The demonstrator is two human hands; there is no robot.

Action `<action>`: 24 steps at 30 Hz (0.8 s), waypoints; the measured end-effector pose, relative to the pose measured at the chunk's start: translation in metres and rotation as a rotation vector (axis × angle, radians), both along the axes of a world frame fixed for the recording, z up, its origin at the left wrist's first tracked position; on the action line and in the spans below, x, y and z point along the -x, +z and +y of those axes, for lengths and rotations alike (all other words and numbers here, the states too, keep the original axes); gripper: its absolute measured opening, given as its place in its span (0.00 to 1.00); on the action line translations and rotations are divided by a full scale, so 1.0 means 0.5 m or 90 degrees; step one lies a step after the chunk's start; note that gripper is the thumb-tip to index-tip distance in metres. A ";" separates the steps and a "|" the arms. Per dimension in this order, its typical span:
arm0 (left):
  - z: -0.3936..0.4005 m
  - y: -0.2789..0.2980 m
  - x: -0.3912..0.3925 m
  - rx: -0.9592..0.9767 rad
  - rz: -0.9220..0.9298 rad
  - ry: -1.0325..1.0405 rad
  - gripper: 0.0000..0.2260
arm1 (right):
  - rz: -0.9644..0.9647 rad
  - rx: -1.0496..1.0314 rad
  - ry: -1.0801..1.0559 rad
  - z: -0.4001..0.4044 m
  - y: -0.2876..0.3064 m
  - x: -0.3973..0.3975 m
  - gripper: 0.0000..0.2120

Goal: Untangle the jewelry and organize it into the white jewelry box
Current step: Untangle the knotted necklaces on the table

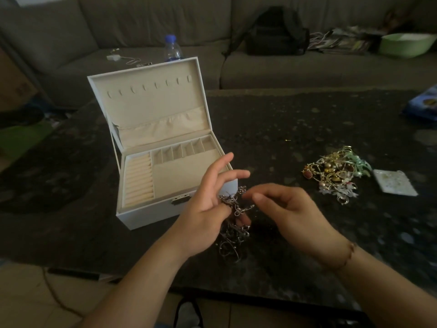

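Note:
The white jewelry box (142, 216) stands open on the dark table, its lid up and its beige compartments empty. In front of its right corner my left hand (208, 204) holds a tangled clump of silver jewelry (233, 233) between thumb and lower fingers, with the upper fingers spread. The clump hangs down toward the table. My right hand (290, 214) hovers just right of the clump with loosely curled fingers, and its fingertips reach toward the top of the tangle. A second pile of gold and mixed jewelry (335, 174) lies on the table further right.
A small white square pouch (395, 184) lies right of the gold pile. A blue packet (423, 105) sits at the table's right edge. Behind the table is a grey sofa with a water bottle (172, 48), a black bag (276, 31) and a green basin (404, 45).

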State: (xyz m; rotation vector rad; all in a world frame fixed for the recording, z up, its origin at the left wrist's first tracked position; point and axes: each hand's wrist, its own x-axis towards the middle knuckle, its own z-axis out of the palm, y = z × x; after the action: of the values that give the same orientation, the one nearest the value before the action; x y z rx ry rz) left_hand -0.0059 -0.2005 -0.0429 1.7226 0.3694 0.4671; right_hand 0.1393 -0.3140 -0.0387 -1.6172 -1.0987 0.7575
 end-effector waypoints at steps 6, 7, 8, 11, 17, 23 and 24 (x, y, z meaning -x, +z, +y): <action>0.003 -0.008 0.001 -0.130 0.026 0.043 0.31 | 0.108 0.018 0.065 -0.002 -0.003 0.002 0.06; 0.002 -0.010 0.001 -0.135 0.030 0.050 0.30 | 0.084 0.022 0.056 -0.002 -0.003 0.002 0.05; 0.001 -0.011 0.001 -0.141 0.032 0.054 0.29 | 0.061 0.032 0.050 -0.001 -0.004 0.002 0.03; 0.002 -0.018 0.000 -0.166 0.038 0.069 0.26 | 0.007 0.060 0.053 0.000 -0.008 0.001 0.02; 0.006 -0.015 0.002 -0.178 0.029 0.113 0.15 | -0.026 0.048 0.051 -0.002 -0.009 -0.006 0.04; 0.010 -0.018 0.003 -0.169 0.042 0.137 0.13 | -0.134 0.038 -0.036 -0.007 -0.013 -0.012 0.09; 0.010 -0.016 0.004 -0.169 0.047 0.141 0.15 | -0.176 0.045 -0.056 -0.007 -0.015 -0.015 0.09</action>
State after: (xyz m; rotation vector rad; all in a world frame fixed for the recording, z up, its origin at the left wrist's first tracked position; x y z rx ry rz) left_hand -0.0079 -0.1956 -0.0508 1.9702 0.5755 0.6363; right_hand 0.1466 -0.3174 -0.0462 -1.8579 -1.1957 0.5315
